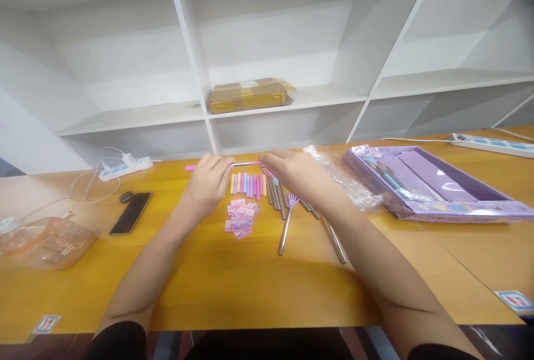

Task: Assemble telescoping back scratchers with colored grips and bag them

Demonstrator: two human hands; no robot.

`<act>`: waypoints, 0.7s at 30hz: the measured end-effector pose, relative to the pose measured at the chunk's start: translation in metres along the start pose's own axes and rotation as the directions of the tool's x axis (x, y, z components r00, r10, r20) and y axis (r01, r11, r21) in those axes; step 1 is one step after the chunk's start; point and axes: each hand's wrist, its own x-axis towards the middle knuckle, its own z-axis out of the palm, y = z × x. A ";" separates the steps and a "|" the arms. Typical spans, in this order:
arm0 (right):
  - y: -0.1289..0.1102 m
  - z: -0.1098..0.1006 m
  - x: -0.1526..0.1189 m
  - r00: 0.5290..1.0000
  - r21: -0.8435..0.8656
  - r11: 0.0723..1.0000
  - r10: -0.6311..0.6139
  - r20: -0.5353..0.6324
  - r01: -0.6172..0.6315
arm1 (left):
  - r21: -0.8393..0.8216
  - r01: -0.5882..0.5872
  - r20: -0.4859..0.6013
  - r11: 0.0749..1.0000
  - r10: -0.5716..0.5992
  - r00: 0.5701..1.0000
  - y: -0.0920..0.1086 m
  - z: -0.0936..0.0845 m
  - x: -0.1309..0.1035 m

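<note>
Both hands hold a slim back scratcher (pixel 243 164) level above the far part of the table. My left hand (pixel 212 175) is closed round it, its pink grip sticking out to the left. My right hand (pixel 292 173) pinches the pink right end, which the fingers mostly hide. Just below lies a row of coloured sleeves (pixel 249 186) in yellow, pink, blue and purple. Nearer me is a loose pile of small pink cards (pixel 241 218). Several metal rods (pixel 275 193) lie under my right hand, and one carries a purple hand-shaped head (pixel 293 200).
At right stands an open purple box (pixel 417 204) with packaged items, beside crumpled clear plastic (pixel 354 185). A black phone (pixel 130 213), an orange-tinted clear container (pixel 50 242) and a power strip (pixel 125 167) with cables are at left. A taped carton (pixel 250 95) sits on the white shelf (pixel 325 103).
</note>
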 end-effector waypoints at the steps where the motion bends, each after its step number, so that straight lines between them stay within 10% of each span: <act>1: 0.003 -0.001 0.000 1.000 0.034 0.999 -0.006 -0.011 0.006 | -0.010 0.001 0.003 1.000 0.000 1.000 0.001 -0.002 0.000; 21: 0.006 0.009 0.004 0.999 0.101 0.994 -0.042 0.002 0.042 | 0.060 0.049 0.002 0.997 -0.050 0.999 0.009 -0.002 -0.002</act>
